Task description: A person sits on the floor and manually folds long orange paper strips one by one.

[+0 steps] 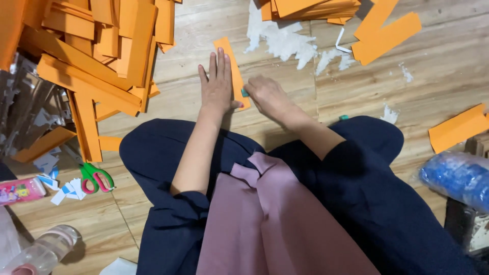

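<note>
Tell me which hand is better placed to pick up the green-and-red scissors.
Probably the left hand: the scissors lie on the floor on its side, beyond the left knee. The right hand is farther away and pinches something small and green at the orange strip.

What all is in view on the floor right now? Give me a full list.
orange strip: one, orange, flat on the floor under both hands
small teal piece: one, teal, at the strip's edge by the right hand's fingers
orange strip pile: one big heap, orange, upper left
orange strip stack: one, orange, top centre
loose orange strips: a few, orange, upper right; another at the right edge
white paper scraps: many, white, scattered at top centre
scissors: one pair, green and pink handles, lower left
clear bottle: one, bottom left corner
blue wrapped bundle: one, blue, right edge
wooden floor: light brown
left hand: flat on the strip
right hand: beside the strip, on the teal piece
</note>
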